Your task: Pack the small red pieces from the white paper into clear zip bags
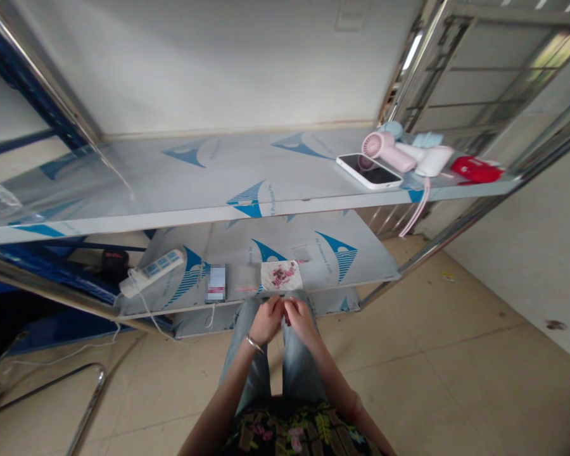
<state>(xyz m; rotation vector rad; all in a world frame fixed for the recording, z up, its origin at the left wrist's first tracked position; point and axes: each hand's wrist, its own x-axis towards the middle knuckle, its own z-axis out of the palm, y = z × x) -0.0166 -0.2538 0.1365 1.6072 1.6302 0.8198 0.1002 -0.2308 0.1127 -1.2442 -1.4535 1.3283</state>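
My left hand [266,320] and my right hand [300,321] meet above my knees, just in front of the lower shelf's edge. Their fingers are closed in a pinch around a small dark red thing [287,316], part of which hangs below the fingertips. It looks like a short beaded strand, but it is mostly covered and too small to make out. Just beyond the hands, a white sheet [268,277] bears a scatter of small red and dark bead-like pieces [283,274]. Small clear plastic bags [247,277] lie to its left and behind it.
A phone [216,283] and a white power strip [154,272] with a cable lie left on the lower shelf [237,237]. The upper shelf [194,183] overhangs it, holding a white-edged phone [368,171], a pink handheld fan [389,151] and a red packet [475,169].
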